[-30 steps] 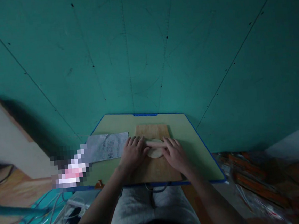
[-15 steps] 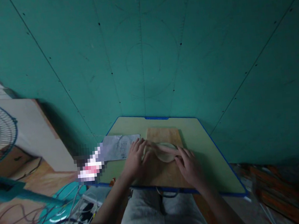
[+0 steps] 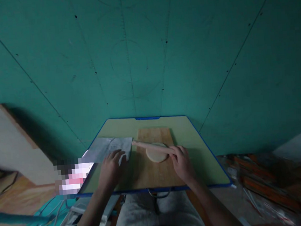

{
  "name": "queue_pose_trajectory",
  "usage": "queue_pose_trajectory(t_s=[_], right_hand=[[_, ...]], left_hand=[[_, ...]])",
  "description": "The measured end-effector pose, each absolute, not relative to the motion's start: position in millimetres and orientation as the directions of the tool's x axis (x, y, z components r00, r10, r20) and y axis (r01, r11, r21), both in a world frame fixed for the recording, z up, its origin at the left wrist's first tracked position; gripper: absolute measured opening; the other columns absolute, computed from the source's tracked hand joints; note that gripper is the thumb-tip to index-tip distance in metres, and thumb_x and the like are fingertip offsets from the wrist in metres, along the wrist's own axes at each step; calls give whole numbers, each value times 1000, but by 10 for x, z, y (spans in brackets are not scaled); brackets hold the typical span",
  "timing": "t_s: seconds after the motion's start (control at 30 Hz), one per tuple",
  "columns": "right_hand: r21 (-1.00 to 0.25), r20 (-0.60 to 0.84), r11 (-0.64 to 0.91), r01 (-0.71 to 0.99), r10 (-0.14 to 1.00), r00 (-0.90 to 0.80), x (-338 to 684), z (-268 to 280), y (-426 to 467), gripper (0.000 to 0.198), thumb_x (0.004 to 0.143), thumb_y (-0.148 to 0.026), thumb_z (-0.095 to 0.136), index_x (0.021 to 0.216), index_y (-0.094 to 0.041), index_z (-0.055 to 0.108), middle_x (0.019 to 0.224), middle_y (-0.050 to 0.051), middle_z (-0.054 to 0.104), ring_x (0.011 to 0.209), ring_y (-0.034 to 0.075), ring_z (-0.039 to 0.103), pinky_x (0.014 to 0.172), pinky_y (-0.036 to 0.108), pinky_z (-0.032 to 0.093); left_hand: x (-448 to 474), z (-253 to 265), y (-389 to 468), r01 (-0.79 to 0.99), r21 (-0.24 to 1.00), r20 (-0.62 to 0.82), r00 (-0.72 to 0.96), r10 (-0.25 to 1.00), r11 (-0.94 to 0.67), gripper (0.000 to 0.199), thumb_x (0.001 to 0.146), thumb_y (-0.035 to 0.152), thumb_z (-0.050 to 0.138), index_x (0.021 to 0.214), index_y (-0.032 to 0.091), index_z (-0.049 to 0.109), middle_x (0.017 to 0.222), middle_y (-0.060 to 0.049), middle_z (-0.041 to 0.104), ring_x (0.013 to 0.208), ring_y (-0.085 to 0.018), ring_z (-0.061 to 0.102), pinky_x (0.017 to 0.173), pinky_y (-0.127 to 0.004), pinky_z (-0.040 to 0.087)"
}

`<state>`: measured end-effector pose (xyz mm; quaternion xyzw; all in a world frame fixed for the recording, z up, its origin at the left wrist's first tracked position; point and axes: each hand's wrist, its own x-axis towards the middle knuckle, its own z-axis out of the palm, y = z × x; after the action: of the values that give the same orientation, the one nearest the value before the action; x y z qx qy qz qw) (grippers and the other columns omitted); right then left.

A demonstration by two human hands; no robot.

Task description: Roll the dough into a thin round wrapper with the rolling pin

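A wooden rolling pin (image 3: 152, 146) lies slantwise across a flat round of pale dough (image 3: 156, 156). The dough rests on a wooden cutting board (image 3: 154, 133). My right hand (image 3: 181, 161) is closed round the pin's right end, at the board's right side. The pin's left end is free. My left hand (image 3: 112, 167) is left of the board, holding nothing, with its fingers apart near the lower edge of a pale flat packet (image 3: 116, 143). Whether those fingers touch the packet I cannot tell.
The board lies on a pale green table (image 3: 195, 147) with a blue rim, against a green wall (image 3: 200, 52). A blurred-out bright item (image 3: 76, 179) is at the table's left edge. Cables and a white box-like object (image 3: 67, 218) stand lower left; clutter (image 3: 267, 183) lies on the right floor.
My left hand has let go of the rolling pin's left end and moved left off the board. My right hand still holds the pin. The view has turned somewhat to the right.
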<state>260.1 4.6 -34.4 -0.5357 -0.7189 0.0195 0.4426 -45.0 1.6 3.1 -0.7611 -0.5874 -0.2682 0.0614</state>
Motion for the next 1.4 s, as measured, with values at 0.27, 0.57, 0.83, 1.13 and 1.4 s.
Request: queue_pose_trajectory(t_s=[0.27, 0.57, 0.83, 1.13, 1.4], right_hand=[[-491, 556, 423, 761, 825, -100, 2770, -244, 44, 21, 96, -19, 51, 113, -22, 63, 106, 10, 65, 103, 26, 61, 89, 42, 53], [-361, 427, 267, 894, 899, -96, 2672, 39, 286, 23, 101, -24, 45, 102, -21, 68, 102, 11, 71, 98, 25, 65, 88, 37, 50], [-354, 477, 334, 874, 868, -139, 2584, -159, -337, 48, 95, -29, 54, 140, -15, 50, 133, 18, 60, 122, 35, 53, 98, 51, 50], [-316, 508, 384, 868, 841, -187, 2560, -230, -590, 60, 94, -31, 53, 150, -11, 40, 145, 20, 51, 134, 35, 45, 108, 54, 45], [-304, 455, 305, 902, 879, -144, 2661, -12, 311, 43, 101, -27, 39, 133, -7, 60, 131, 21, 64, 123, 32, 56, 107, 48, 45]], left_hand=[[80, 146, 476, 867, 155, 452, 363, 815, -473, 42, 96, 28, 45, 136, 18, 55, 143, -17, 56, 132, -32, 52, 105, -51, 47], [269, -16, 634, 836, 171, 427, 415, 803, -522, 33, 101, 34, 38, 113, 23, 67, 126, -11, 65, 121, -29, 54, 106, -53, 45], [85, -148, 150, 846, 161, 480, 384, 789, -509, 44, 102, 38, 37, 138, 17, 51, 144, -16, 53, 143, -35, 36, 113, -55, 40], [17, -156, -42, 861, 122, 475, 386, 790, -494, 42, 103, 41, 36, 135, 19, 53, 143, -16, 55, 143, -36, 39, 112, -58, 40], [364, 91, 615, 916, 89, 328, 344, 880, -392, 44, 101, 43, 42, 130, 13, 59, 138, -17, 61, 138, -37, 47, 110, -55, 43]])
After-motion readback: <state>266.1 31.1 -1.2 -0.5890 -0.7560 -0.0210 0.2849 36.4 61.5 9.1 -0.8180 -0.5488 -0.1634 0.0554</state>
